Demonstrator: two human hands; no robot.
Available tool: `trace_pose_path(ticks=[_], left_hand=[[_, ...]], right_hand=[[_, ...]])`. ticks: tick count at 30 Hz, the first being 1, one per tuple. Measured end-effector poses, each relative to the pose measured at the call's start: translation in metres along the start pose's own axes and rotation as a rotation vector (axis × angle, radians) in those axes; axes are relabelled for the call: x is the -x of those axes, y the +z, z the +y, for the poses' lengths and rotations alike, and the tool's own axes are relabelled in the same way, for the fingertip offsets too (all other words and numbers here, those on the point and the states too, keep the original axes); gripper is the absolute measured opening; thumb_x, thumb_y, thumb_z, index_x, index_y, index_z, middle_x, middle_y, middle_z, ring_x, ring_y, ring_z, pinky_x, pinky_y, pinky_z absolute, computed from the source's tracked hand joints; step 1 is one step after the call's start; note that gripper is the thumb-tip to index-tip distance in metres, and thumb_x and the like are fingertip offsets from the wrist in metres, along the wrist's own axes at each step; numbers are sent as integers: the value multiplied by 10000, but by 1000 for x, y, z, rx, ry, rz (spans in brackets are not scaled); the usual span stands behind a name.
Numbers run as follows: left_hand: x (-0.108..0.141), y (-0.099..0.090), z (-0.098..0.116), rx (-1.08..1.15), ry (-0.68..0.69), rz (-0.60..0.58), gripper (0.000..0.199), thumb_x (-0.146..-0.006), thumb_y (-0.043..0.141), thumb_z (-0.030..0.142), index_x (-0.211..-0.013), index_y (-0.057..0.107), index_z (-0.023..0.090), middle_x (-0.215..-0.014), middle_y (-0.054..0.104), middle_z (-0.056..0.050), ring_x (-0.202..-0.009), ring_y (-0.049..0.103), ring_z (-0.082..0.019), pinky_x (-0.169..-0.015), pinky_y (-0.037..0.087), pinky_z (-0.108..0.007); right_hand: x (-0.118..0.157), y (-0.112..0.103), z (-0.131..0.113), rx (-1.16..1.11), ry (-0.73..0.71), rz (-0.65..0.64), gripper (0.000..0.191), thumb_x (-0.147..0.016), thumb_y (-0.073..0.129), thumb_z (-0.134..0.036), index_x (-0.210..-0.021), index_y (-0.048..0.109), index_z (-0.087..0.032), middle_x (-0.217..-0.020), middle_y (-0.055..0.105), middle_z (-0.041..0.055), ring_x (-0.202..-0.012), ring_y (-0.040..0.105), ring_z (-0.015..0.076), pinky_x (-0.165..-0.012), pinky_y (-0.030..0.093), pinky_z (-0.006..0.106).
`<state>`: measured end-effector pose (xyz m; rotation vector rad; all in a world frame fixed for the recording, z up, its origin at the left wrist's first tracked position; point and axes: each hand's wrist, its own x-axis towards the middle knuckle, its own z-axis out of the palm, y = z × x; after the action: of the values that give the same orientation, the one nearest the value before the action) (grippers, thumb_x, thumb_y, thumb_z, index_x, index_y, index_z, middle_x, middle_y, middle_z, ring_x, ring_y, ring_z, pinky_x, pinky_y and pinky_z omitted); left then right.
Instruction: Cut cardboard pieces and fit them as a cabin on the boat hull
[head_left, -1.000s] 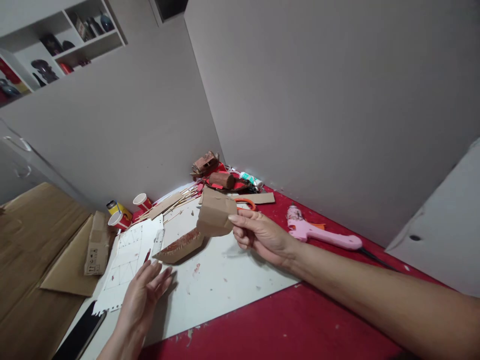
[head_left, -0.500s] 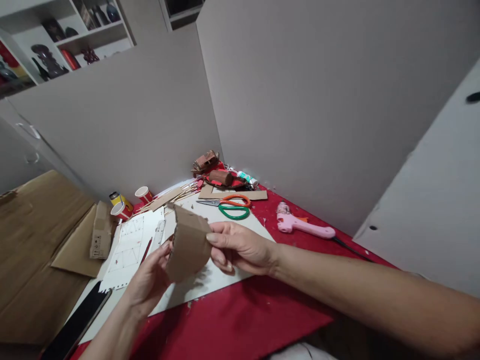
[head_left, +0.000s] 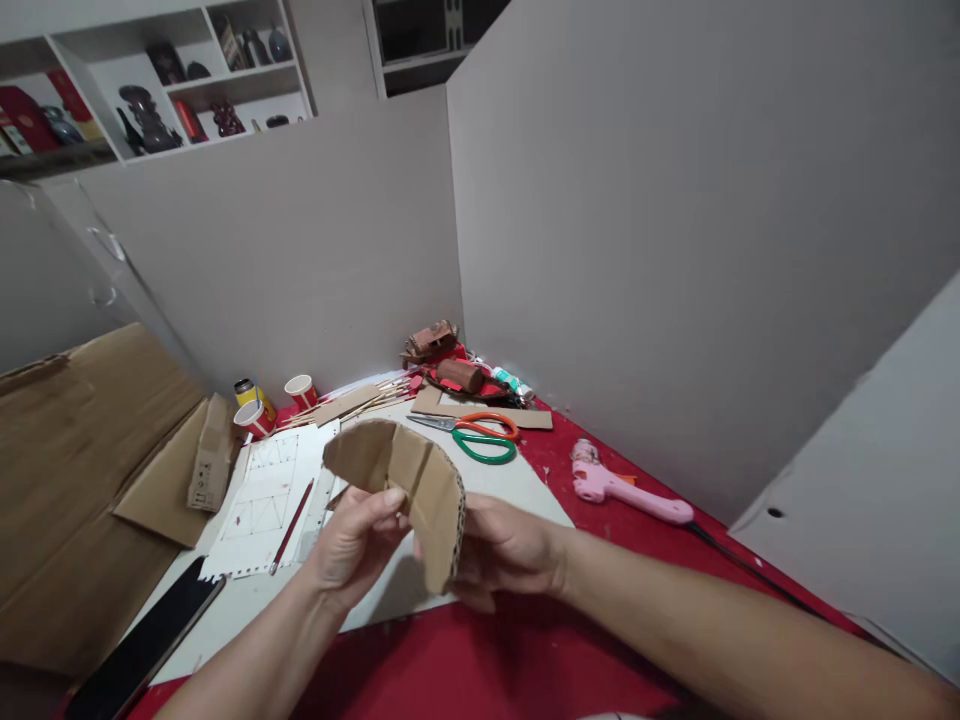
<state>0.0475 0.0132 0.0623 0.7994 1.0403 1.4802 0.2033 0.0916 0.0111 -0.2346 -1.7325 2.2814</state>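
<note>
A curved piece of corrugated cardboard (head_left: 420, 465) is held up above the white board (head_left: 409, 590), bent into an arch with creases on its inner face. My left hand (head_left: 360, 535) grips its lower left part, the thumb pressed on the inner side. Behind the right end, my right hand (head_left: 510, 545) holds the outer face; its fingertips are partly hidden by the cardboard. Just beyond lie scissors (head_left: 484, 435) with one orange and one green handle. Left of my left hand, a dark red pencil (head_left: 292, 525) rests on a sheet of drawings (head_left: 259, 490).
A pink glue gun (head_left: 630, 492) with a black cord lies at right on the red tabletop (head_left: 450, 660). Paper cups (head_left: 255, 420), thin sticks (head_left: 382, 392) and a cardboard strip (head_left: 502, 414) sit farther back. A black phone (head_left: 146, 635) and a large cardboard box (head_left: 82, 500) are at left.
The cardboard has been turned so its creased inner face shows. My right hand has shifted behind its right end, and my left thumb now presses inside. The camera view has swung slightly left.
</note>
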Motion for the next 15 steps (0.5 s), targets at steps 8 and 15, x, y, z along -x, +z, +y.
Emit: trace_pose_path(ticks=[8,15], left_hand=[[-21,-41,3,-14,-37,104,357,-634,839,263,-951,703,168,-848,727,-39,-677,664,-146,-618,532,-242],[-35,-46,-9,-16,-18,111,232,-644,794,221,-820,655,161,-746,645,3,-648,583,-131,-553,487,-229]], right_hand=[[13,-93,-25,1284,148,725,248,-794,563,-134,-1030,639,-120,-1110,648,223,-1079,577,356,-892,437,469],[-2,-105,-24,1582,380,604,302,-762,543,-58,-1026,678,-112,-1121,675,191,-1006,634,310,-823,470,373]])
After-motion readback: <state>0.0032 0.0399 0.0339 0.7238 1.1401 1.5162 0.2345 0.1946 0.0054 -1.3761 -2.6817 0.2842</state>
